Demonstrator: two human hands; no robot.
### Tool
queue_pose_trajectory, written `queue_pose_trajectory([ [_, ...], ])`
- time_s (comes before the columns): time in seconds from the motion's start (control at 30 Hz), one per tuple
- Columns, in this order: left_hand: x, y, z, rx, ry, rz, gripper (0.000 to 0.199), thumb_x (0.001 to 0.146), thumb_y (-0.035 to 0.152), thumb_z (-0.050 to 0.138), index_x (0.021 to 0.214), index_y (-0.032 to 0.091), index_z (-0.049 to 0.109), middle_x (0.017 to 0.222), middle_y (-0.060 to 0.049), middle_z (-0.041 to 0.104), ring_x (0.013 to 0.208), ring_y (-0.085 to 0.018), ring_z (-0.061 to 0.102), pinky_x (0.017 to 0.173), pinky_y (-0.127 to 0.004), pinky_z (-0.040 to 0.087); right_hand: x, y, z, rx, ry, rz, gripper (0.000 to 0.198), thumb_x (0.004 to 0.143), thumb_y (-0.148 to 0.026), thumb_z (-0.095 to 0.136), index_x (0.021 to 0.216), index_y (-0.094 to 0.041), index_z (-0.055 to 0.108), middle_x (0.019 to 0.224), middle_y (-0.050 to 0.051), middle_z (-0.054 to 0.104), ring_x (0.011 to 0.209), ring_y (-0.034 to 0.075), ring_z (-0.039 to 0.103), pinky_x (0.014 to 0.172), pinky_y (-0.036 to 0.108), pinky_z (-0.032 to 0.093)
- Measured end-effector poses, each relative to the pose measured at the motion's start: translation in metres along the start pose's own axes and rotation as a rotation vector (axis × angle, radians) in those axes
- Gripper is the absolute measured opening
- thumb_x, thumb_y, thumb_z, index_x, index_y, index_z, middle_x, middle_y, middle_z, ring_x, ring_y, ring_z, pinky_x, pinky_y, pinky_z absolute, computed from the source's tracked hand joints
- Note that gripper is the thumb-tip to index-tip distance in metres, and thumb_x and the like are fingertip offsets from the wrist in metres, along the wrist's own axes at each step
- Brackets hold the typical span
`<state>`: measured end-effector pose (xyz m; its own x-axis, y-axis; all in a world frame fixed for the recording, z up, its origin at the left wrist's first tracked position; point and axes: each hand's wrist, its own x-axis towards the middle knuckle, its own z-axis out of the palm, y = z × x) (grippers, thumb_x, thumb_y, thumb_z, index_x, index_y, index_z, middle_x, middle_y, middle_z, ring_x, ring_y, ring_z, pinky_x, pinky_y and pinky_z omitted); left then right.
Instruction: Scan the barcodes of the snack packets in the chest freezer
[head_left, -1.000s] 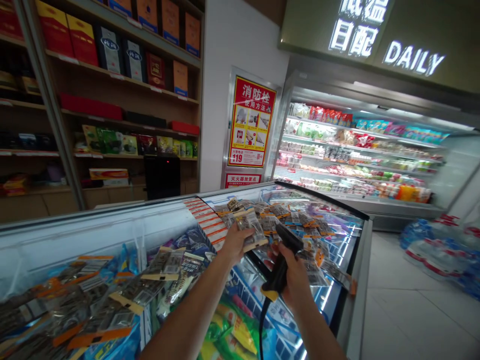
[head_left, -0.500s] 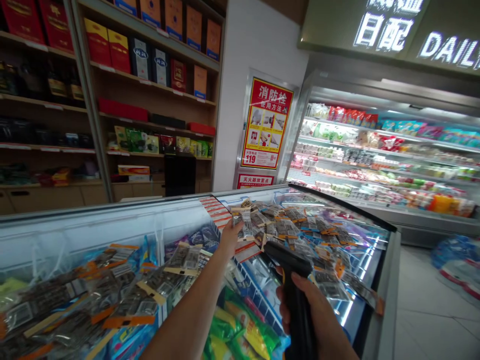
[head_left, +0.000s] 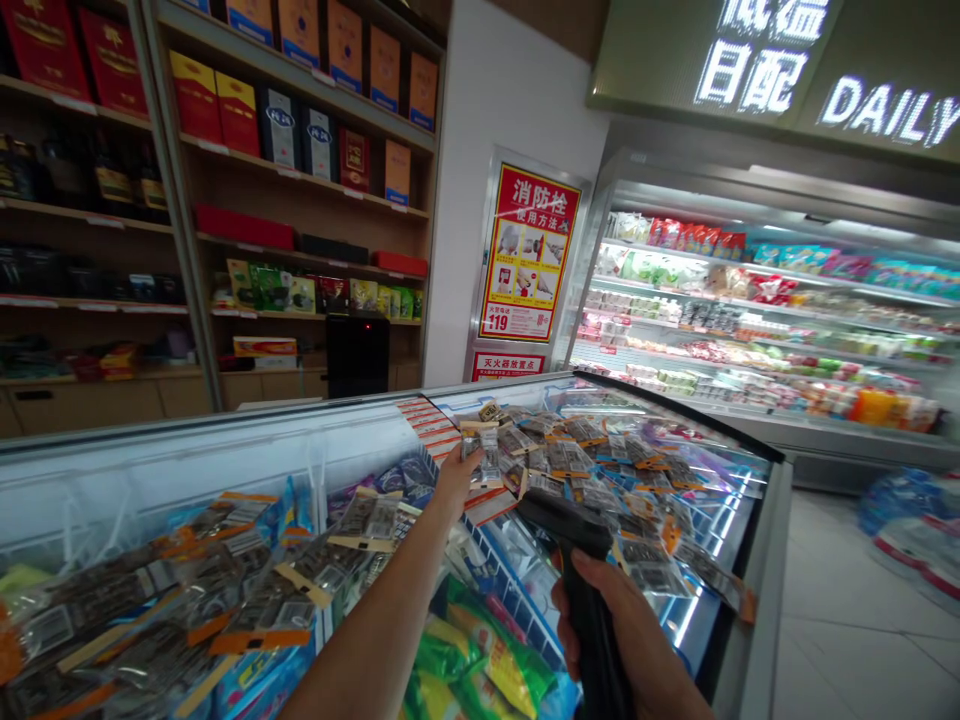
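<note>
My left hand reaches out over the chest freezer, its fingers closed on a small clear snack packet with a pale top edge. In my right hand is a black handheld barcode scanner, gripped by its handle, its head pointing up and left toward that packet. Many similar packets with orange or tan edges lie on the glass to the right of the left hand. More packets are heaped at the left over blue wrappers. Green and yellow bags lie deeper down, below the left forearm.
The chest freezer's rim runs along the right side, with a wire divider inside. Behind stand shelves of boxes, a red fire-hydrant poster and a lit refrigerated display. Wrapped bottles sit on the floor at right.
The scanner and my right hand have shifted slightly left and down. The left hand keeps hold of the packet in nearly the same spot. The camera view has turned slightly.
</note>
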<state>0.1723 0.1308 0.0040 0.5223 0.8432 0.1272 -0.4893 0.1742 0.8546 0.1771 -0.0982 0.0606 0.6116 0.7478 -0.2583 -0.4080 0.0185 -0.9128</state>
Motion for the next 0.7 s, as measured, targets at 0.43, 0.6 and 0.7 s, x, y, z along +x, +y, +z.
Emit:
queue_pose_trajectory([
  [0.43,-0.010,0.086,-0.050,0.983,0.317,0.064,0.036,0.065,0.043,0.051,0.091,0.019,0.055,0.074,-0.005,0.065,0.068,-0.020,0.060,0.058,-0.026,0.041,0.032,-0.019,-0.034,0.014,0.086,-0.103,0.030,0.064,-0.042,0.060,0.077,-0.016,0.054,0.048,-0.003,0.054,0.034,0.009,0.047,0.029,0.020,0.037],
  [0.6,-0.033,0.107,-0.069,1.475,0.338,-0.057,0.049,0.068,0.048,0.043,0.107,0.020,0.048,0.091,-0.012,0.063,0.082,-0.028,0.059,0.063,-0.033,0.042,0.035,-0.030,-0.057,0.024,0.173,-0.130,0.025,0.065,-0.038,0.060,0.075,-0.017,0.052,0.046,-0.004,0.053,0.034,0.010,0.047,0.030,0.021,0.038],
  [0.7,-0.045,0.111,-0.084,1.558,0.337,-0.102,0.049,0.067,0.047,0.043,0.106,0.018,0.049,0.096,-0.016,0.062,0.089,-0.032,0.057,0.068,-0.039,0.041,0.037,-0.039,-0.072,0.019,0.194,-0.141,0.023,0.065,-0.037,0.060,0.072,-0.017,0.052,0.045,-0.004,0.053,0.034,0.010,0.047,0.030,0.021,0.038],
])
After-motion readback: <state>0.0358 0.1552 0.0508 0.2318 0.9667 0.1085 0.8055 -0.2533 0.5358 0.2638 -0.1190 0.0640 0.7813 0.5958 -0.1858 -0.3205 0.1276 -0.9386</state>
